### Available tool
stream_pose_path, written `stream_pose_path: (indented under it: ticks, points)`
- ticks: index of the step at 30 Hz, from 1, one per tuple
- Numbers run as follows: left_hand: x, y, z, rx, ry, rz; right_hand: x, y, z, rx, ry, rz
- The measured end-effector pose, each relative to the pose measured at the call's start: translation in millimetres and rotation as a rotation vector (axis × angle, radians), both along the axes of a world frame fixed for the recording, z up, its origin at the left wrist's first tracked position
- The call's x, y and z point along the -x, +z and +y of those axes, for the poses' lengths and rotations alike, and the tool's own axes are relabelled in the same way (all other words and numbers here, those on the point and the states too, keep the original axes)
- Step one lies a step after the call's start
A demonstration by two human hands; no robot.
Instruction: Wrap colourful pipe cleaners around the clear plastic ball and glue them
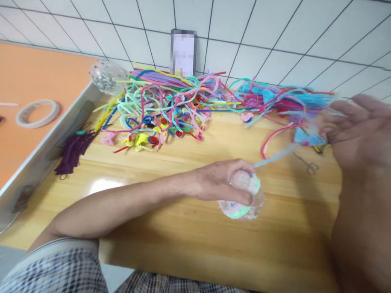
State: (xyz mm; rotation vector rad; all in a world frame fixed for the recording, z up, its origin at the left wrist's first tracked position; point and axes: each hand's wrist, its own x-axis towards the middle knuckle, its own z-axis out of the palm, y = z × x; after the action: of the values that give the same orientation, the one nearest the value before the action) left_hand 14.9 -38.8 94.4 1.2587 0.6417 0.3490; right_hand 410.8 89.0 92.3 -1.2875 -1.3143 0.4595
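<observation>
My left hand [218, 179] reaches over the middle of the table with its fingers wrapped round a clear, rounded plastic object [257, 204] with mint-green and pink edging. Part of that object is hidden under the fingers. A light-blue fuzzy strip [273, 158] runs from beside the left fingertips up towards the right. My right hand [356, 130] is raised at the right side, close to the camera and blurred. Near its fingertips is a light-blue piece [308, 136]; whether the fingers hold it or the strip is unclear.
Along the tiled wall lies a tangled heap of coloured pipe cleaners [174, 98]. A phone [183, 54] leans on the wall. Small scissors [311, 167] lie at right. Purple tassels [75, 153] and a clear dotted ball [108, 77] are at left. A tape roll [38, 114] lies on the orange surface.
</observation>
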Motion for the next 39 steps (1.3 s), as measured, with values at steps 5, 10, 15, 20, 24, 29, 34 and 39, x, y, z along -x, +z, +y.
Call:
stream_pose_path:
  ticks: [5, 10, 15, 20, 24, 29, 34, 39]
  points:
    - [1, 1.1, 4, -0.006, 0.126, -0.069, 58, 3.0, -21, 0.055, -0.136, 0.183]
    - [0, -3.8, 7, -0.034, 0.168, -0.099, 93, 39.5, -74, 0.332, 0.289, -0.289]
    - [0, 2.0, 5, -0.101, 0.145, -0.063, 114, 37.9, -92, 0.61, 0.624, -0.261]
    - [3, 12.1, 2, -0.151, 0.101, 0.012, 132, 22.7, -92, 0.693, 0.63, -0.072]
    - [4, 12.3, 2, -0.19, 0.081, 0.039, 146, 21.3, -95, 0.707, 0.587, 0.0]
    - [3, 7.9, 1, -0.203, 0.094, -0.004, 155, 22.4, -98, 0.534, 0.498, -0.051]
    - [2, 6.9, 1, -0.188, 0.096, -0.008, 155, 18.7, -98, 0.411, 0.43, -0.026]
    - [2, 7.2, 2, -0.184, 0.106, 0.006, 154, 18.7, -97, 0.476, 0.544, -0.031]
